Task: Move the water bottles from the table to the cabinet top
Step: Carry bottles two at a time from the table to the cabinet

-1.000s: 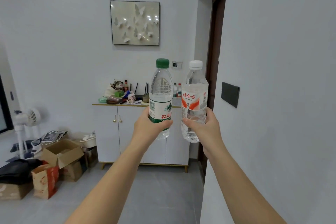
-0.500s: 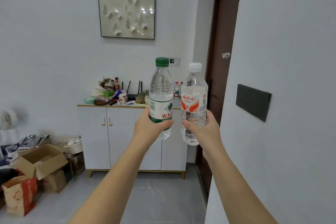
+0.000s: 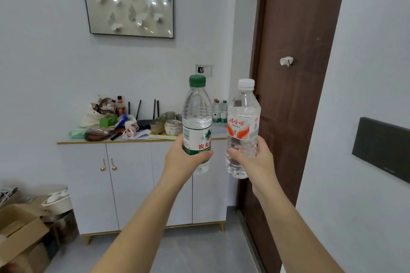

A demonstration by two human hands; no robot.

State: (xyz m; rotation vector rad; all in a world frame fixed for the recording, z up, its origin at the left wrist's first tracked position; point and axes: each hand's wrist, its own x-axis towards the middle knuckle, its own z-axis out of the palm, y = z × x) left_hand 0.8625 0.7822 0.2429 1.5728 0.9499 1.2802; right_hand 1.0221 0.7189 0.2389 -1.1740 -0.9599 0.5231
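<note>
Two hands curl tight — left hand (image 3: 184, 159) round green-capped bottle (image 3: 196, 122), right hand (image 3: 253, 162) round white-capped bottle (image 3: 243, 126)

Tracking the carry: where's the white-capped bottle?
The white-capped bottle is right of centre in the head view, held in the right hand, beside the green-capped bottle.
</note>
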